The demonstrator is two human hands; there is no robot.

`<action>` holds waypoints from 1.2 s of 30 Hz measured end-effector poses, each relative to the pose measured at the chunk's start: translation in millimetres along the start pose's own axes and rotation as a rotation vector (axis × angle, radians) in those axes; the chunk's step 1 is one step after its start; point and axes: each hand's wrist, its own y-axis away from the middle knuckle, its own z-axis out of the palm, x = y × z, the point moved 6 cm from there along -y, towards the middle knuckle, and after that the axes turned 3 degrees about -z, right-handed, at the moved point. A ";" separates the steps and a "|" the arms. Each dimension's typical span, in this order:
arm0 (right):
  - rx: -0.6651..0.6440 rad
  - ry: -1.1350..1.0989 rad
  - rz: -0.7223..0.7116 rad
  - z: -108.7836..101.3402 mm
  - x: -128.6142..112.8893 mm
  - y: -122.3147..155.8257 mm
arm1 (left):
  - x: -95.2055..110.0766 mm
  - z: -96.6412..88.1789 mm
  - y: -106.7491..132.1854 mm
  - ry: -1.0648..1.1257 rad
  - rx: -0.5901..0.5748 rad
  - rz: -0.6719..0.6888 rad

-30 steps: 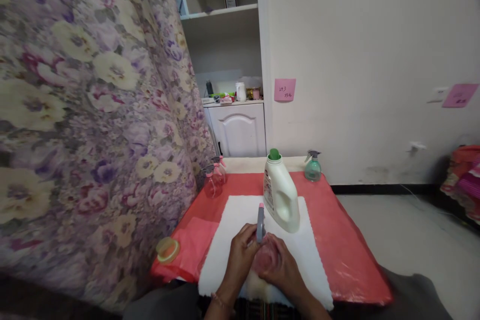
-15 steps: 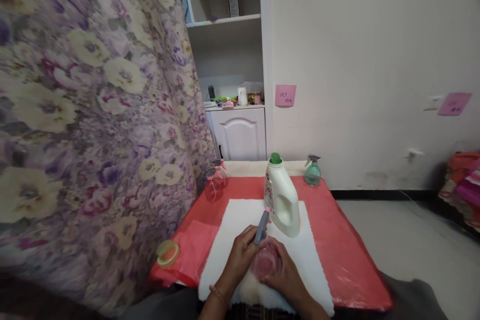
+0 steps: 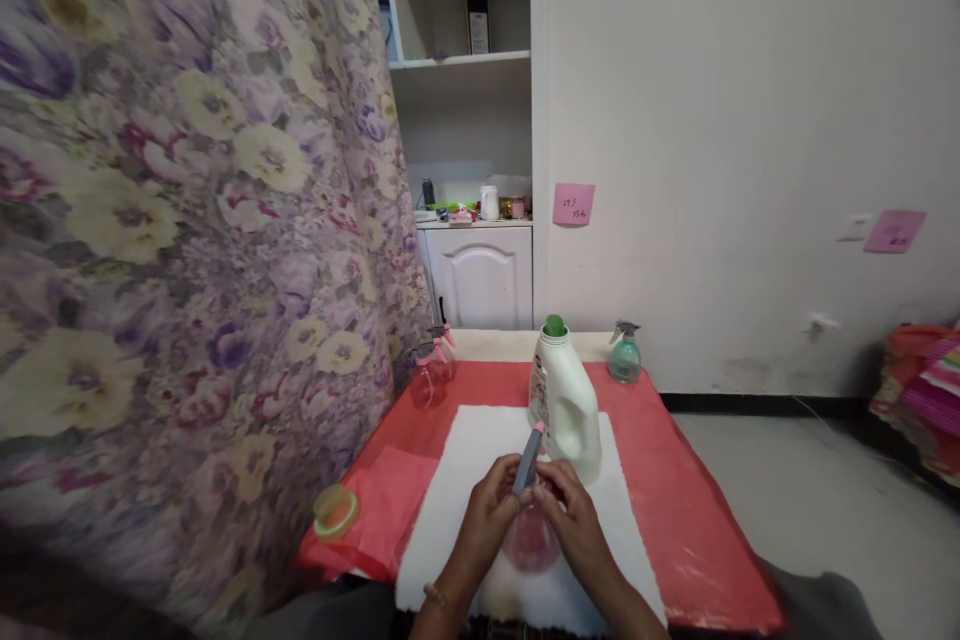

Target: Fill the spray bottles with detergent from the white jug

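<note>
Both my hands meet over a small pink spray bottle (image 3: 531, 538) near the front of the white cloth (image 3: 480, 440). My left hand (image 3: 489, 512) is closed around its neck, just below the grey trigger head with a pink tip (image 3: 528, 456). My right hand (image 3: 574, 512) wraps the bottle's right side, fingers near the top. A white detergent jug with a green cap (image 3: 565, 398) stands upright right behind my hands.
The table wears a red plastic cover (image 3: 675, 500). Two pink spray bottles (image 3: 431, 375) stand at the back left, a green one (image 3: 624, 353) at the back right, a round orange lid (image 3: 335, 512) at the front left. A flowered curtain (image 3: 187, 250) hangs left.
The trigger head has tilted from upright to leaning right. My right hand has slid up from the bottle's body toward its neck. The view has dropped slightly.
</note>
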 end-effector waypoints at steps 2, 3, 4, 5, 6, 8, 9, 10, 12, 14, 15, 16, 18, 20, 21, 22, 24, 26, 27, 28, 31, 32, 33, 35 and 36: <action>-0.043 -0.001 -0.009 -0.5 0.1 -5.0 | -4.1 -0.3 -0.6 0.031 0.005 -0.021; -0.066 -0.002 -0.012 -1.0 0.7 -6.7 | -5.3 -0.4 -0.8 0.032 0.008 -0.025; -0.085 -0.001 -0.015 -1.7 1.5 -7.9 | -6.0 -0.6 -1.0 0.027 0.014 -0.024; -0.097 0.001 -0.017 -2.7 2.5 -8.9 | -6.2 -0.7 -0.9 0.014 0.020 -0.017; -0.102 0.004 -0.018 -3.8 3.6 -9.6 | -6.2 -0.6 -0.4 -0.006 0.025 -0.009; -0.086 0.014 -0.016 -5.9 5.9 -10.4 | -6.2 -0.1 1.5 -0.059 0.033 0.005; -0.069 0.020 -0.015 -6.6 6.7 -10.3 | -6.3 0.2 3.0 -0.087 0.036 0.008; -0.051 0.027 -0.015 -7.0 7.1 -9.8 | -6.4 0.5 4.6 -0.112 0.039 0.007; -0.012 0.039 -0.018 -6.6 6.9 -7.7 | -5.3 1.8 8.3 -0.138 0.037 0.009; 0.026 0.048 -0.025 -5.4 5.9 -4.7 | -1.8 4.6 11.2 -0.130 0.023 0.024; 0.045 0.050 -0.029 -4.7 5.4 -3.0 | 0.2 6.5 12.0 -0.124 0.015 0.030; 0.062 0.051 -0.033 -4.0 5.2 -1.4 | 2.0 8.3 12.3 -0.123 0.015 0.029; 0.092 0.052 -0.041 -2.4 5.1 1.2 | 4.0 9.8 11.3 -0.144 0.068 0.006; 0.113 0.052 -0.045 -0.7 5.4 2.7 | 4.3 9.1 9.4 -0.180 0.167 -0.024; 0.123 0.053 -0.045 0.1 5.3 3.1 | 4.3 9.1 8.5 -0.193 0.207 -0.034; 0.131 0.053 -0.043 0.7 5.0 3.5 | 4.4 9.4 7.7 -0.199 0.235 -0.039; 0.142 0.055 -0.037 1.3 4.3 5.6 | 4.8 10.6 7.0 -0.193 0.256 -0.041; 0.145 0.054 -0.031 1.0 5.5 11.6 | 5.5 10.8 7.7 -0.181 0.263 -0.040; 0.149 0.056 -0.027 0.3 7.9 16.8 | 5.8 10.4 8.6 -0.182 0.267 -0.041; 0.154 0.064 -0.021 -0.7 12.2 23.5 | 5.8 10.0 9.5 -0.190 0.269 -0.043; 0.182 0.159 0.024 -3.4 36.9 48.5 | 3.2 8.8 11.7 -0.226 0.271 -0.055; 0.191 0.201 0.053 -3.3 48.3 56.4 | 1.4 8.2 12.1 -0.236 0.275 -0.060; 0.198 0.230 0.078 -2.3 59.6 63.1 | -0.6 7.6 12.2 -0.244 0.277 -0.064; 0.182 0.273 0.071 4.2 76.4 70.4 | -4.5 6.2 11.9 -0.262 0.283 -0.063; 0.177 0.286 0.065 8.0 82.3 71.3 | -6.1 5.3 11.6 -0.269 0.285 -0.057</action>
